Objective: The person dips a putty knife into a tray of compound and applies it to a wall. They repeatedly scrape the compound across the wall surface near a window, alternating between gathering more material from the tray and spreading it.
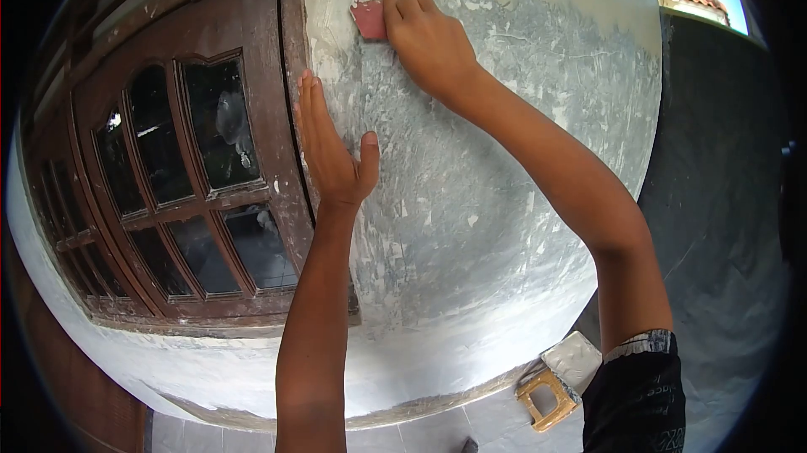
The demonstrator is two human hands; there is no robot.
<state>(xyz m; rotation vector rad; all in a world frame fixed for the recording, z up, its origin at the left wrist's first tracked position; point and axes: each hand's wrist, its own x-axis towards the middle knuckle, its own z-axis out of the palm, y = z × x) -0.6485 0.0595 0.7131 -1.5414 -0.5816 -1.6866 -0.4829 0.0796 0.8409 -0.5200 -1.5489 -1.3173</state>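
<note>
My right hand [427,43] grips a reddish plastic putty spreader [368,19], smeared with white filler, against the upper part of the wall [504,134]. The wall is grey with patchy white filler, and a smoother cream coat runs along its top. Lower and to the left, my left hand [334,150] is held flat with fingers stretched upward and thumb apart, beside the wooden window frame [292,108]. It holds nothing, and its fingertips overlap the frame's edge in this view.
Brown wooden windows with glass panes [222,121] fill the left side. On the tiled floor [429,432] below stands a small yellowish stool [546,401], with a whitish, filler-smeared object [573,360] next to it. A dark wall or sheet [714,226] runs along the right.
</note>
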